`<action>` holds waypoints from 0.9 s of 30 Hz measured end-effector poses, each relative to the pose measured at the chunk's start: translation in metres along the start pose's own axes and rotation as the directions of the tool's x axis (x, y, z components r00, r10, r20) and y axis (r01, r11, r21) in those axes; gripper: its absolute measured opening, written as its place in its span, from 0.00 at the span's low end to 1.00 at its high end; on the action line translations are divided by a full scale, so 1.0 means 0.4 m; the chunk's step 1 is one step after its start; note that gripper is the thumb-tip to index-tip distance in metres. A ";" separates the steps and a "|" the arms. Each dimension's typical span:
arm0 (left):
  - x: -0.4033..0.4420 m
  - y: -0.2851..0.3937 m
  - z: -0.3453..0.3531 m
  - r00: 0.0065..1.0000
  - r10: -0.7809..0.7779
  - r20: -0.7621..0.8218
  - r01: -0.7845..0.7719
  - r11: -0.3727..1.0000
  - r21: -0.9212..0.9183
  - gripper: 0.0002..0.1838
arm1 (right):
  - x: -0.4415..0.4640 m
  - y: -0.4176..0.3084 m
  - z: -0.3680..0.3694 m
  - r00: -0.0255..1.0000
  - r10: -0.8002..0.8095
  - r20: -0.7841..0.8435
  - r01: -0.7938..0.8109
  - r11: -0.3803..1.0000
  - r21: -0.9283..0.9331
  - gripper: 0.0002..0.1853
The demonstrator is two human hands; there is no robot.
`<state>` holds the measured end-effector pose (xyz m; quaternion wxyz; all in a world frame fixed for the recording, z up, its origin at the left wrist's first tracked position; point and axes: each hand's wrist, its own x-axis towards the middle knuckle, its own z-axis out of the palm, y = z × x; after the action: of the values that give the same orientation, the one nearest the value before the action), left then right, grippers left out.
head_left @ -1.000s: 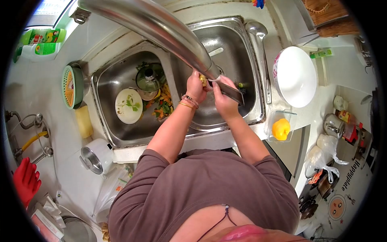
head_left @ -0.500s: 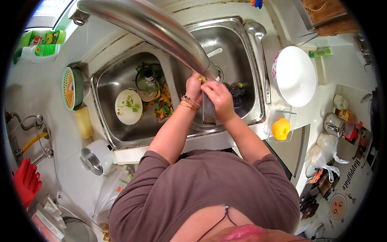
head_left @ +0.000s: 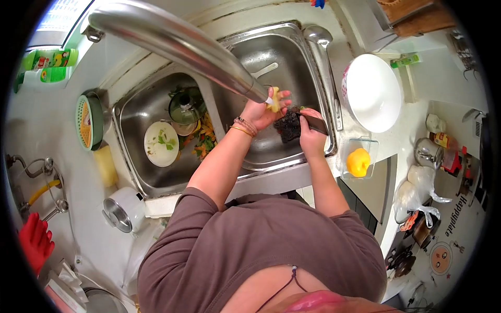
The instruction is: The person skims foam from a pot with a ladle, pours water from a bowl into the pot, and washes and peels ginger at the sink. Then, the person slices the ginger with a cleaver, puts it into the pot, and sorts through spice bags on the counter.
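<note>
My left hand (head_left: 258, 113) is under the faucet's mouth in the right sink basin, palm turned up. It holds a pale yellow piece of ginger (head_left: 274, 99), with some fingers stretched out beyond it. Lower and to the right, my right hand (head_left: 312, 136) grips a knife (head_left: 316, 124) whose broad, flat blade points out to the right. A dark, bumpy clump (head_left: 288, 127) lies in the basin between and below the hands; I cannot make out what it is. The faucet (head_left: 209, 52) arches over both basins.
The left basin (head_left: 138, 104) holds a white plate (head_left: 160, 151), a glass lid (head_left: 185, 104) and vegetable scraps (head_left: 206, 138). To the right are a ladle (head_left: 336, 94), a large white bowl (head_left: 373, 94) and a yellow pepper (head_left: 358, 163) in a clear dish.
My hands have moved apart. The right hand has gone right and down with the knife, its blade now turned sideways. My left hand has opened out somewhat around the ginger.
</note>
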<state>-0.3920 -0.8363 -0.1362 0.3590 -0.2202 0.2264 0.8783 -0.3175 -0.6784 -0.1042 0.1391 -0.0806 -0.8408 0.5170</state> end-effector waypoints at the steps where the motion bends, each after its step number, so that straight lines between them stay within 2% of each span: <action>1: -0.004 -0.004 0.017 0.999 -0.038 0.003 0.038 0.999 0.010 0.19 | -0.007 0.014 -0.004 0.998 0.058 0.019 -0.060 0.993 0.099 0.05; 4: 0.013 -0.031 0.020 0.992 -0.112 -0.065 0.107 0.992 -0.063 0.18 | -0.012 0.004 -0.006 0.993 0.120 -0.008 -0.114 0.960 0.255 0.06; 5: 0.023 -0.036 0.006 0.986 -0.137 -0.099 0.128 0.987 -0.094 0.18 | -0.009 -0.014 -0.003 0.987 0.157 -0.025 -0.136 0.913 0.384 0.07; 6: 0.025 -0.035 0.005 0.979 -0.159 -0.130 0.143 0.982 -0.124 0.19 | -0.006 -0.016 0.002 0.988 0.157 0.005 -0.145 0.902 0.406 0.06; 8: 0.018 -0.036 0.002 0.974 -0.120 -0.191 0.120 0.993 -0.012 0.19 | 0.002 -0.021 0.011 0.987 0.149 0.063 -0.161 0.878 0.451 0.06; 9: 0.008 -0.035 0.008 0.971 -0.098 -0.219 0.110 0.993 0.043 0.19 | -0.002 -0.021 0.015 0.959 0.258 0.118 -0.282 0.811 0.512 0.07; 12: -0.018 -0.045 0.026 0.954 0.065 -0.292 -0.033 0.993 0.114 0.18 | 0.003 -0.007 0.053 0.865 0.431 0.257 -0.469 0.511 0.721 0.09; 13: -0.017 -0.050 0.018 0.960 0.100 -0.261 -0.076 0.992 0.099 0.17 | 0.007 -0.021 0.058 0.796 0.491 0.354 -0.564 0.388 0.729 0.10; 14: -0.015 -0.055 0.004 0.964 0.135 -0.230 -0.119 0.989 0.083 0.16 | 0.008 -0.043 0.070 0.761 0.532 0.371 -0.585 0.316 0.747 0.11; 16: -0.024 -0.054 0.001 0.960 0.172 -0.219 -0.161 0.985 0.069 0.13 | 0.014 -0.043 0.083 0.710 0.612 0.348 -0.637 0.347 0.688 0.11; 18: -0.042 -0.044 -0.003 0.949 0.180 -0.259 -0.166 0.983 0.073 0.09 | 0.017 -0.015 0.088 0.683 0.690 0.239 -0.569 0.298 0.766 0.08; 19: -0.048 -0.036 -0.005 0.937 0.196 -0.289 -0.204 0.979 0.006 0.07 | 0.022 -0.007 0.076 0.639 0.734 0.232 -0.554 0.230 0.801 0.06; 20: -0.051 -0.030 -0.008 0.946 0.190 -0.265 -0.185 0.982 0.042 0.07 | 0.017 0.016 0.071 0.716 0.674 0.182 -0.518 0.339 0.785 0.05; 22: -0.052 -0.017 -0.003 0.962 0.170 -0.213 -0.147 0.982 0.118 0.07 | 0.014 0.024 0.069 0.802 0.589 0.100 -0.536 0.634 0.557 0.08; 23: -0.044 -0.020 0.007 0.955 0.174 -0.241 -0.115 0.964 0.240 0.07 | 0.013 0.035 0.058 0.873 0.482 0.076 -0.482 0.826 0.293 0.11; 24: -0.037 -0.024 0.037 0.946 0.183 -0.269 -0.079 0.931 0.356 0.08 | 0.014 0.050 0.042 0.927 0.364 0.091 -0.365 0.931 0.001 0.13; 25: -0.030 -0.023 0.055 0.936 0.196 -0.294 -0.039 0.884 0.466 0.08 | 0.014 0.066 0.034 0.959 0.247 0.141 -0.199 0.938 -0.285 0.15; 26: -0.022 -0.016 0.055 0.930 0.334 -0.153 -0.088 0.608 0.789 0.09 | 0.011 0.089 0.039 0.924 0.336 0.181 -0.268 0.909 -0.318 0.17; 27: -0.010 -0.010 0.050 0.916 0.401 0.029 -0.127 0.220 0.967 0.09 | 0.004 0.122 0.052 0.880 0.423 0.217 -0.333 0.874 -0.354 0.18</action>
<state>-0.3909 -0.8245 -0.1188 0.2340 -0.0158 0.7808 0.5791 -0.3259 -0.6734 -0.1565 -0.1036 -0.1896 -0.8890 0.4037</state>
